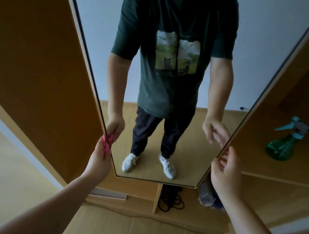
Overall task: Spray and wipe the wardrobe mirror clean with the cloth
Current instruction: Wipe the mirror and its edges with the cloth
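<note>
Head view. Gripping pink cloth (107, 143) in left hand (98, 160) by the mirror (96, 32); right hand (225, 172) loose, empty. Press flat, rub slowly, corners too.

No text, brand, number or sign can be read. The only likely carrier is the print (177, 54) on the dark T-shirt (153, 89) reflected in the mirror (256, 41), in the upper centre of the frame. It is a picture of black cats against green, split into two panels. Thin pale marks run along its top edge and just beneath its lower edge, but they are too small and blurred to tell as letters.
</note>
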Available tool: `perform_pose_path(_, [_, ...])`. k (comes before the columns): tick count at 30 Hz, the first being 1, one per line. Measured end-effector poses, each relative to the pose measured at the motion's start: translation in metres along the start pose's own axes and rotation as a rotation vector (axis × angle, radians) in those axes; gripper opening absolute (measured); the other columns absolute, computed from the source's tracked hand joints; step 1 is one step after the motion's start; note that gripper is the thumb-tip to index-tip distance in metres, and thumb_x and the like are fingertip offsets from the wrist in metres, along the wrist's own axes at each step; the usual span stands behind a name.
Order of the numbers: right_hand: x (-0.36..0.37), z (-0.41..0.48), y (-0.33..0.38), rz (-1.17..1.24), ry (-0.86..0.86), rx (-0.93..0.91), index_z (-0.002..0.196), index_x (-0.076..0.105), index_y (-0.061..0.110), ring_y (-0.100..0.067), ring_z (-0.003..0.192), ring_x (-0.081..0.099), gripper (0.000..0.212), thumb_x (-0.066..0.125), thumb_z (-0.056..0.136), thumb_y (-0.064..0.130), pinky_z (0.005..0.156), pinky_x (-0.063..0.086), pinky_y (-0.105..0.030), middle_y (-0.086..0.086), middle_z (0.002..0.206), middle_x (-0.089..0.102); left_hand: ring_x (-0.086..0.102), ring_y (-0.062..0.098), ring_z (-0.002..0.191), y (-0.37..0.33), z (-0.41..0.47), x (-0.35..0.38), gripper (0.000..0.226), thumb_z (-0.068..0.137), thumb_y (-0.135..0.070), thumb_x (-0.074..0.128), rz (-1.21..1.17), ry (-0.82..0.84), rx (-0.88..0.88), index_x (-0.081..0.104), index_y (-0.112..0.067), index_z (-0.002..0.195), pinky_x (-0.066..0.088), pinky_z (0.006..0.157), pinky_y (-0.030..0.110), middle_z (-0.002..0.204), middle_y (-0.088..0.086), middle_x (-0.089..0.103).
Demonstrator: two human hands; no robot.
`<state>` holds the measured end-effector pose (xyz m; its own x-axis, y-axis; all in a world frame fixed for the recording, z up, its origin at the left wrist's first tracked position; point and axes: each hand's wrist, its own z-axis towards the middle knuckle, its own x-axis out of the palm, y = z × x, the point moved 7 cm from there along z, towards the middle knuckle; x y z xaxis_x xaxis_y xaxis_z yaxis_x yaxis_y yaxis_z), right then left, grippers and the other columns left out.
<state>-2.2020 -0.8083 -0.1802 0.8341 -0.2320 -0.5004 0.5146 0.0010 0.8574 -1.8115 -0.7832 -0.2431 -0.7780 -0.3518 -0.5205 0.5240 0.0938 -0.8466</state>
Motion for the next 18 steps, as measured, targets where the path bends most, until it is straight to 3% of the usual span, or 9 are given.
perform_pose_path(6, [0.008, -0.001, -0.015, -0.025, 0.011, 0.021, 0.151, 0.025, 0.009, -0.016, 0.111, 0.049, 0.062, 0.053, 0.095, 0.005, 0.085, 0.043, -0.028, -0.014, 0.137, 0.047, 0.044, 0.009, 0.118, 0.015, 0.0, 0.01, 0.046, 0.099, -0.018, 0.038, -0.014, 0.013, -0.047, 0.027, -0.027, 0.143, 0.036, 0.094, 0.026, 0.125, -0.011, 0.047])
perform_pose_path(10, [0.013, -0.001, -0.022, -0.039, 0.0, 0.019, 0.151, 0.024, 0.01, -0.013, 0.109, 0.048, 0.064, 0.055, 0.094, 0.005, 0.084, 0.042, -0.027, -0.014, 0.138, 0.048, 0.045, 0.015, 0.122, 0.026, 0.001, 0.014, 0.047, 0.099, -0.017, 0.037, -0.013, 0.021, -0.058, 0.027, -0.024, 0.143, 0.038, 0.099, 0.031, 0.132, -0.003, 0.049])
perform_pose_path(14, [0.016, 0.0, -0.028, -0.038, -0.001, 0.008, 0.152, 0.022, 0.009, -0.023, 0.12, 0.051, 0.067, 0.055, 0.094, 0.005, 0.091, 0.043, -0.029, -0.015, 0.143, 0.044, 0.045, 0.018, 0.127, 0.034, 0.0, 0.021, 0.046, 0.099, -0.015, 0.035, -0.051, 0.04, -0.06, 0.027, -0.021, 0.143, 0.038, 0.107, 0.041, 0.136, 0.003, 0.049])
perform_pose_path(18, [0.022, -0.002, -0.037, -0.045, 0.006, -0.023, 0.152, 0.02, 0.01, -0.028, 0.126, 0.049, 0.069, 0.055, 0.094, 0.004, 0.095, 0.042, -0.029, -0.016, 0.146, 0.041, 0.045, 0.019, 0.125, 0.044, -0.002, 0.029, 0.047, 0.098, -0.012, 0.036, -0.019, 0.026, -0.07, 0.026, -0.019, 0.143, 0.04, 0.105, 0.04, 0.135, 0.004, 0.049])
